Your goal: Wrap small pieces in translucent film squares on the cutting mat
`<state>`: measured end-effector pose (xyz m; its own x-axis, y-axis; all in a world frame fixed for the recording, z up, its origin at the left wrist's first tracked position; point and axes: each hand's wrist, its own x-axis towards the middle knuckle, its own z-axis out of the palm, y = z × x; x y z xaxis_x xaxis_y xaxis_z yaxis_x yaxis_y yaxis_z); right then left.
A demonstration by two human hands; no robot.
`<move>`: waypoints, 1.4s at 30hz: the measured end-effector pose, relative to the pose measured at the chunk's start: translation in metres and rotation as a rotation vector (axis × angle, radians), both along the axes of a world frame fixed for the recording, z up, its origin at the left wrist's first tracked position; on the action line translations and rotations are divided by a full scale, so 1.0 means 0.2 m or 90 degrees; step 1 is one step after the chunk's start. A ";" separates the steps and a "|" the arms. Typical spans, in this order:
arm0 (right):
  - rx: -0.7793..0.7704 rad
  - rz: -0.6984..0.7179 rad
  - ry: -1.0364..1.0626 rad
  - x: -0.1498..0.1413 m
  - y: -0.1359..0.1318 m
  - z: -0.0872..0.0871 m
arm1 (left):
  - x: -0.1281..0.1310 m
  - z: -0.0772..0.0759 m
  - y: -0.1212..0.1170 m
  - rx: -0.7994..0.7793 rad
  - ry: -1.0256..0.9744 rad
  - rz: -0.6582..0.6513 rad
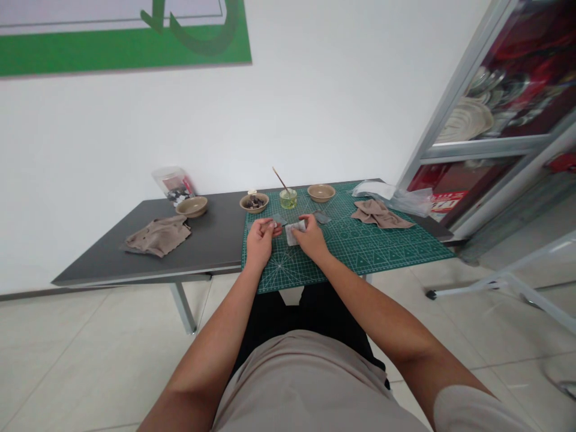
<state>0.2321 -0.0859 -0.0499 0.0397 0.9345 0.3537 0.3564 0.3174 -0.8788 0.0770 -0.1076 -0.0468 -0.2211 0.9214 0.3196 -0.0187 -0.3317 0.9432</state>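
Over the green cutting mat (pixel 279 273), my left hand (pixel 260 241) is closed in a pinch; a small pale thing seems to be at its fingertips, too small to name. My right hand (pixel 312 236) grips a small light-grey folded cloth (pixel 292 234) between thumb and fingers. The two hands are a short gap apart. Just behind my left hand lies a clear, thin sheet (pixel 279 218), partly hidden by the fingers. Another clear flat piece (pixel 321 217) rests on the mat beyond my right hand.
Behind the hands stand a bowl of dark pieces (pixel 254 203), a glass jar (pixel 288 198) with a brush in it, and a tan bowl (pixel 321 192). Brown cloths lie left (pixel 158 236) and right (pixel 381 214). A second bowl (pixel 192 207) and plastic tub (pixel 173 185) stand left; plastic bags (pixel 411 201) right.
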 end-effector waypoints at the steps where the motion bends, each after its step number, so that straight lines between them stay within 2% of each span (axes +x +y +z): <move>1: -0.008 0.016 -0.019 0.00 0.00 0.00 | 0.00 0.00 0.00 0.001 -0.001 0.009; 5: -0.014 0.084 -0.108 -0.02 0.00 0.01 | 0.00 0.00 -0.01 0.032 0.010 0.073; 8: 0.025 0.064 -0.130 -0.03 -0.01 0.02 | -0.01 0.00 -0.01 0.048 0.026 0.125; 11: 0.120 0.025 -0.136 -0.01 -0.04 0.04 | -0.01 0.01 -0.01 0.012 -0.007 0.118; 14: 0.189 0.063 -0.129 0.02 -0.07 0.08 | 0.00 0.03 -0.02 -0.020 -0.027 0.091; 19: 0.121 0.197 -0.034 0.03 -0.11 0.11 | 0.03 0.05 -0.06 -0.059 0.004 0.013; 24: 0.017 0.212 0.043 0.02 -0.11 0.08 | 0.02 0.02 -0.07 -0.063 0.077 -0.068; 27: 0.005 0.187 0.050 0.03 -0.07 0.05 | 0.01 0.03 -0.07 -0.012 0.222 -0.082; 29: 0.016 0.179 0.043 0.05 -0.05 0.03 | 0.00 0.05 -0.08 0.034 0.379 -0.045; 31: 0.017 0.156 0.036 0.06 -0.03 0.04 | 0.01 0.06 -0.09 0.067 0.541 -0.016; 34: -0.011 0.136 0.049 0.08 -0.01 0.07 | 0.02 0.06 -0.10 0.083 0.724 -0.034; 36: -0.012 0.141 0.009 0.09 -0.02 0.09 | 0.02 0.05 -0.11 0.081 0.777 -0.058; 39: 0.022 0.160 -0.107 0.10 -0.03 0.11 | 0.00 0.03 -0.10 0.080 0.791 -0.078; 42: 0.035 0.182 -0.151 0.09 -0.05 0.10 | -0.02 0.04 -0.10 0.067 0.797 -0.069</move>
<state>0.2504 -0.0949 -0.0309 -0.3086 0.8757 0.3714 0.4389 0.4775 -0.7612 0.0734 -0.1279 -0.0388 0.3603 0.8734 0.3276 0.8354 -0.4584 0.3034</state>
